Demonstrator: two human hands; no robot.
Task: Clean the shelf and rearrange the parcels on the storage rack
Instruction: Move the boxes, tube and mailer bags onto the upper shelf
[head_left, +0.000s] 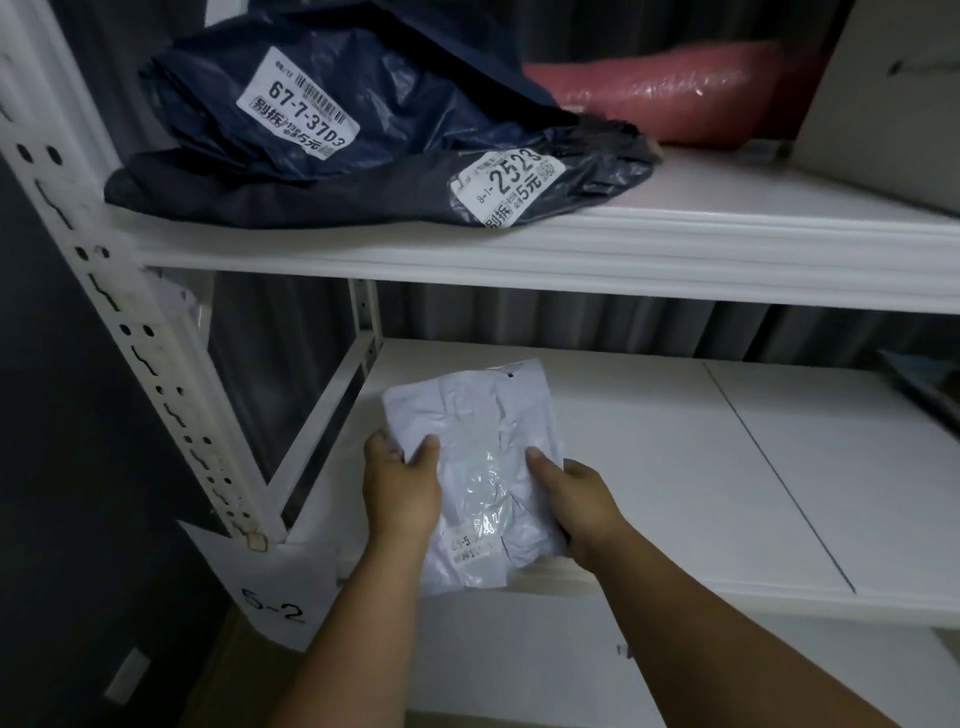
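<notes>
Parcel (470, 467): held between both hands over the lower shelf (675, 467).
Left hand (400, 483): gripped on its left edge.
Right hand (576, 493): gripped on its right edge.

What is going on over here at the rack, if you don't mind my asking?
A person is holding a white parcel with both hands, the left hand and right hand gripping its sides, at the front of the lower shelf. On the upper shelf two dark parcels lie stacked, with a pink parcel behind them.
</notes>
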